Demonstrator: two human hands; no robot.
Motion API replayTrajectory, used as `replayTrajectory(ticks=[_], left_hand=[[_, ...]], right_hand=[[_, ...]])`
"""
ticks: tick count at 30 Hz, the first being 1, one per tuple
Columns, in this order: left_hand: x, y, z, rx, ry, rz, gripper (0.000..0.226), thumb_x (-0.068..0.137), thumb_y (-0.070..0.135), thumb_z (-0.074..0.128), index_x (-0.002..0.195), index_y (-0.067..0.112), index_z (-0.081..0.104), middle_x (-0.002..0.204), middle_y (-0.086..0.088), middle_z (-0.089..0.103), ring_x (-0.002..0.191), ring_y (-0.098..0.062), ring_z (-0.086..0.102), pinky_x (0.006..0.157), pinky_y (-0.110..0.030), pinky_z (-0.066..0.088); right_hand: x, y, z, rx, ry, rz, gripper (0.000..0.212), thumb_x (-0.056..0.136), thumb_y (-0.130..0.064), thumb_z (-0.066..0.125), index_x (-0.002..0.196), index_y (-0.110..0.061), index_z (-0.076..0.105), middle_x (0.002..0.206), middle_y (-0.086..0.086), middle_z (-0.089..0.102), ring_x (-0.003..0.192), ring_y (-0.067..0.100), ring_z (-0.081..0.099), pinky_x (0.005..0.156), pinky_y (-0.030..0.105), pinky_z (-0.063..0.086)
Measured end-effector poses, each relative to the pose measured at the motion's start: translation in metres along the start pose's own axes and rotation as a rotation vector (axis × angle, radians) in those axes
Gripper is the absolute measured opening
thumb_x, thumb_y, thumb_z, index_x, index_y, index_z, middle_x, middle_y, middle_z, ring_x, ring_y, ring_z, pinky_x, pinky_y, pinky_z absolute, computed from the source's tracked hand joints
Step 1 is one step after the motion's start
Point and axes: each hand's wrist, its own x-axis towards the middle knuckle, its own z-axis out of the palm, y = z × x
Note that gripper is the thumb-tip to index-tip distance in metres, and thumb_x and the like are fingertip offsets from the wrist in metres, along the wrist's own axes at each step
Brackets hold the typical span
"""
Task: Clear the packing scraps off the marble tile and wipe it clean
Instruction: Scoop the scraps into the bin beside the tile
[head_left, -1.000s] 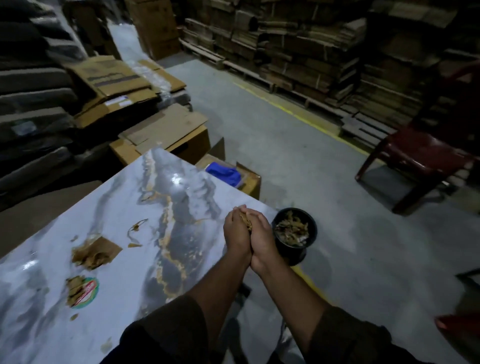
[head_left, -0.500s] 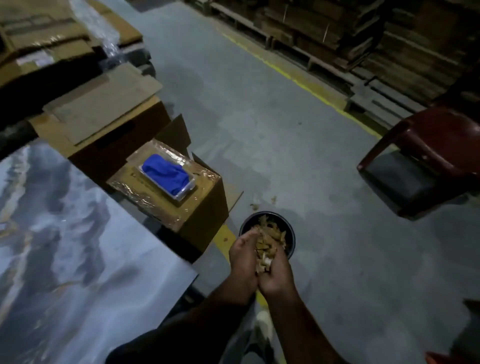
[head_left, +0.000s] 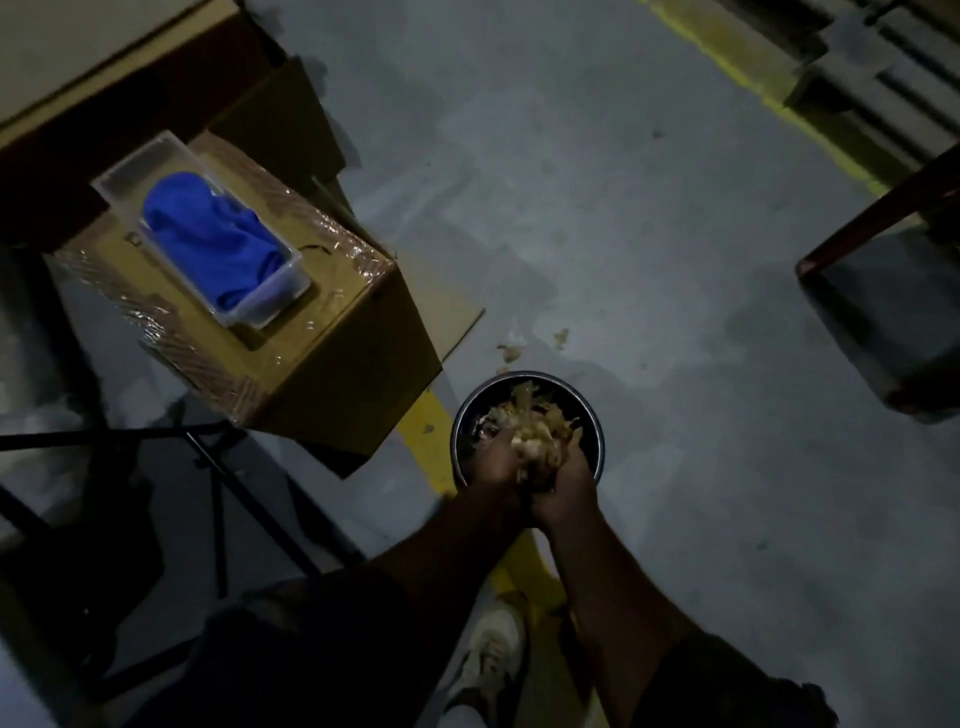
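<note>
Head view: over a dark round bucket (head_left: 527, 415) on the grey floor (head_left: 649, 234), the left hand (head_left: 496, 460) and right hand (head_left: 566, 480) press together, each grip cupped closed around a pale clump of packing scraps (head_left: 537, 441) at the bucket's mouth. More scraps lie inside. A few loose bits (head_left: 511, 351) sit on the floor at the bucket's 12 o'clock. At its 10 o'clock, a clear tray (head_left: 130, 174) holding a blue cloth (head_left: 218, 244) rests on a film-wrapped carton (head_left: 311, 332).
</note>
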Motion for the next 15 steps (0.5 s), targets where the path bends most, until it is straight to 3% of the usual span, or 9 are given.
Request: replayTrajectory(ticks=[4, 6, 8, 9, 12, 15], left_hand=[[0.019, 0.001, -0.005, 0.054, 0.011, 0.044, 0.041, 0.109, 0.019, 0.043, 0.133, -0.011, 0.056, 0.133, -0.031, 0.059, 0.117, -0.041, 0.061, 0.091, -0.037, 0.057], [0.013, 0.004, -0.006, 0.062, 0.008, 0.042, 0.039, 0.108, 0.016, 0.045, 0.132, -0.012, 0.057, 0.133, -0.033, 0.059, 0.122, -0.044, 0.059, 0.105, -0.049, 0.051], [-0.002, 0.007, -0.004, 0.098, 0.037, 0.07, 0.035, 0.106, 0.013, 0.046, 0.128, -0.01, 0.06, 0.131, -0.032, 0.061, 0.122, -0.045, 0.059, 0.107, -0.055, 0.047], [-0.013, 0.007, -0.002, 0.097, 0.056, 0.087, 0.033, 0.106, 0.012, 0.046, 0.127, -0.009, 0.061, 0.128, -0.031, 0.062, 0.119, -0.045, 0.06, 0.105, -0.054, 0.049], [-0.053, 0.011, 0.005, 0.056, 0.054, 0.131, 0.033, 0.106, 0.011, 0.045, 0.129, -0.011, 0.057, 0.124, -0.033, 0.063, 0.116, -0.047, 0.062, 0.097, -0.05, 0.053], [-0.094, 0.025, 0.009, 0.112, 0.035, 0.231, 0.035, 0.106, 0.013, 0.047, 0.132, -0.009, 0.055, 0.129, -0.028, 0.063, 0.119, -0.041, 0.063, 0.104, -0.05, 0.051]], right_hand=[[0.012, -0.003, -0.001, 0.048, -0.006, -0.034, 0.052, 0.107, -0.038, 0.038, 0.143, -0.003, 0.053, 0.144, 0.023, 0.054, 0.134, 0.039, 0.05, 0.114, 0.049, 0.04], [0.002, -0.004, 0.002, 0.009, 0.033, -0.058, 0.049, 0.107, -0.036, 0.039, 0.139, -0.002, 0.056, 0.14, 0.022, 0.057, 0.128, 0.038, 0.055, 0.096, 0.046, 0.052], [-0.012, -0.006, 0.006, -0.015, 0.037, -0.061, 0.05, 0.108, -0.039, 0.039, 0.136, -0.001, 0.056, 0.139, 0.02, 0.057, 0.121, 0.036, 0.058, 0.076, 0.04, 0.053], [-0.02, -0.006, 0.009, -0.035, 0.021, -0.07, 0.05, 0.108, -0.04, 0.039, 0.135, -0.001, 0.054, 0.141, 0.02, 0.056, 0.123, 0.035, 0.057, 0.078, 0.04, 0.053], [-0.053, -0.008, 0.021, -0.21, 0.055, -0.153, 0.051, 0.107, -0.035, 0.044, 0.141, 0.002, 0.051, 0.141, 0.022, 0.056, 0.131, 0.037, 0.054, 0.109, 0.049, 0.046], [-0.092, -0.013, 0.037, -0.465, 0.023, -0.315, 0.039, 0.106, -0.026, 0.046, 0.12, 0.006, 0.064, 0.119, 0.027, 0.067, 0.115, 0.042, 0.063, 0.104, 0.05, 0.05]])
